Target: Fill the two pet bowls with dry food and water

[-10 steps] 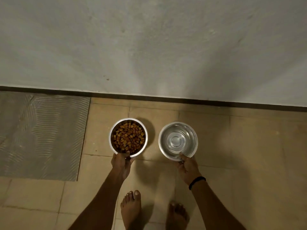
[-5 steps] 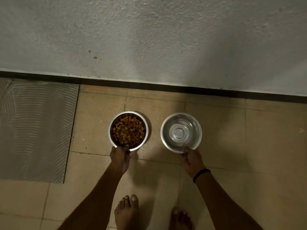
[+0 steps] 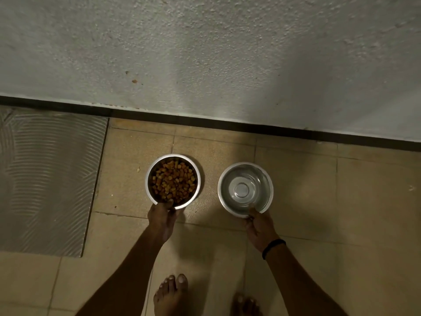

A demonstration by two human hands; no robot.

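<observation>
Two steel pet bowls are held side by side low over the tan floor tiles near the wall. The left bowl is full of brown dry food cubes. My left hand grips its near rim, thumb inside. The right bowl holds clear water. My right hand pinches its near rim, a black band on that wrist. Whether the bowls touch the floor, I cannot tell.
A rough white wall with a dark skirting strip rises just beyond the bowls. A grey ribbed mat lies on the floor to the left. My bare feet stand behind the bowls.
Both bowls have moved a little away from me toward the wall and sit lower in my hands. The grips are unchanged.
</observation>
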